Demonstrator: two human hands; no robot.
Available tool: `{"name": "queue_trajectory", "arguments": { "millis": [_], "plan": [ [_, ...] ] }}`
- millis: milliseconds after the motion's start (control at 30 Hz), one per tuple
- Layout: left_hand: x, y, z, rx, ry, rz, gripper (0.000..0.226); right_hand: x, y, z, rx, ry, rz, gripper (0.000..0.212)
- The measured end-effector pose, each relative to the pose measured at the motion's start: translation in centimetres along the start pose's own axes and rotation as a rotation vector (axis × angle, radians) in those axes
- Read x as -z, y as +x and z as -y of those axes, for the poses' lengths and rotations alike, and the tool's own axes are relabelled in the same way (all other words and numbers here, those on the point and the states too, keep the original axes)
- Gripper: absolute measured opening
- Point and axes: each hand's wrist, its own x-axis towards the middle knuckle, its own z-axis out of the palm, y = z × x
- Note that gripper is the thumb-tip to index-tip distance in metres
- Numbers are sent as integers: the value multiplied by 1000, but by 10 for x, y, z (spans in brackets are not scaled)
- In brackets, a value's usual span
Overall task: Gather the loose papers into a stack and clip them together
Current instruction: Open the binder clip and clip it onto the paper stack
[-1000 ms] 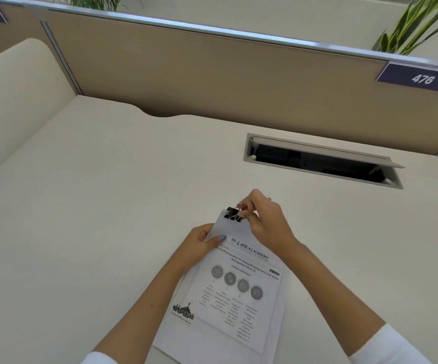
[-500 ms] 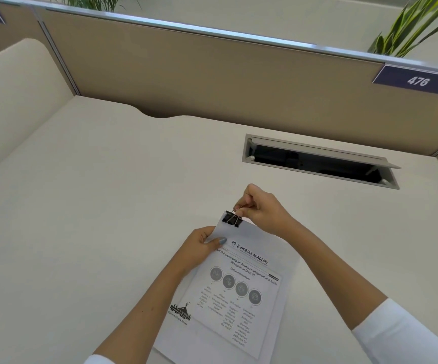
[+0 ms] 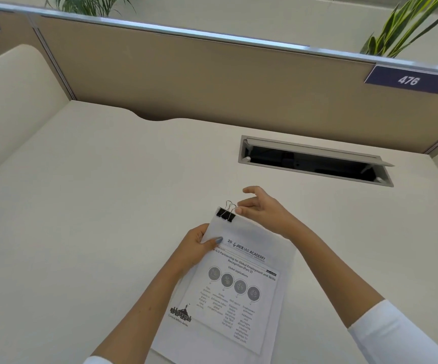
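A stack of white printed papers (image 3: 241, 290) lies on the cream desk (image 3: 81, 206), angled toward me. A black binder clip (image 3: 225, 214) with silver wire handles sits clamped on the stack's top left corner. My left hand (image 3: 199, 245) grips the stack's left edge just below the clip, thumb on top of the sheet. My right hand (image 3: 262, 208) hovers just right of the clip with fingers spread and relaxed, fingertips close to the wire handles but holding nothing.
An open cable slot (image 3: 315, 161) with a raised metal flap is set into the desk beyond my right hand. Tan partition walls (image 3: 186, 74) close the desk at the back and left, with a "476" label (image 3: 408, 80) and plants behind.
My right hand let go of the clip's wire handles and opened, drawing slightly right. The clip stays clamped on the corner. My left hand kept its grip on the stack.
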Motion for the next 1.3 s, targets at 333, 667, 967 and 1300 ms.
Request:
{"name": "queue_trajectory", "arguments": {
  "millis": [333,667,967,1300],
  "plan": [
    [3,4,-5,43,-128,-88,25,15,-51,-72,-176,397,-476,62],
    [5,1,-22,162,-245,-237,18,-35,-103,-95,-181,436,-244,32],
    [-5,-34,-27,220,-115,-247,13,-47,-106,-73,-75,409,-410,39],
    [9,-48,-8,-14,260,-636,42,-62,-76,-44,-18,297,-450,51]
  ]
}}
